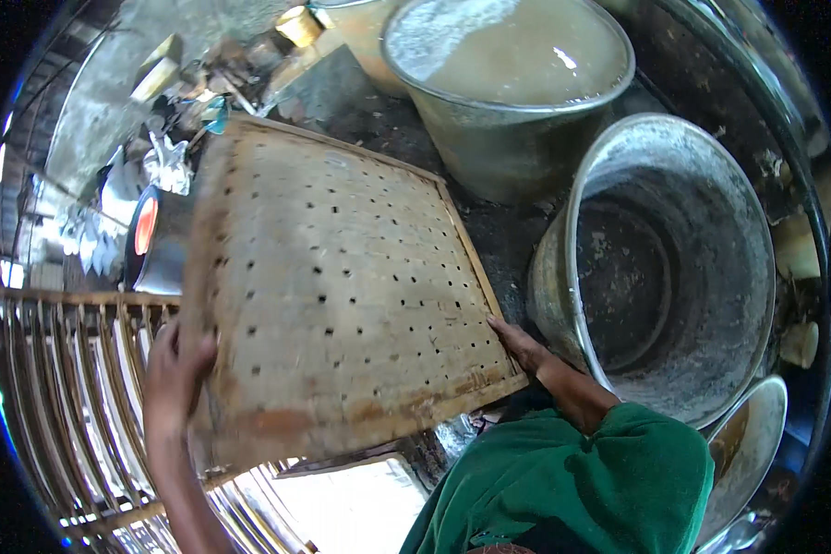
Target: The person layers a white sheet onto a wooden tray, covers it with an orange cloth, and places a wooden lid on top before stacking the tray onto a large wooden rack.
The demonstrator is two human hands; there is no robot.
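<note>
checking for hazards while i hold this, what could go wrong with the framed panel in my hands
The wide panel is held near its side edges by the left hand and right hand, so it could tip or slip. Its right edge might knock the gray tub nearby. Its far right corner could bump the tub of cloudy liquid, perhaps splashing some.

L grip point(177, 369) & R grip point(519, 345) hold holed panel point(369, 277) nr 2 lg tubs point(722, 277).

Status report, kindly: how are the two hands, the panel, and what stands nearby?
Left hand on left edge, right hand on right edge. Perforated panel held between them. Open pot close on the right.
</note>
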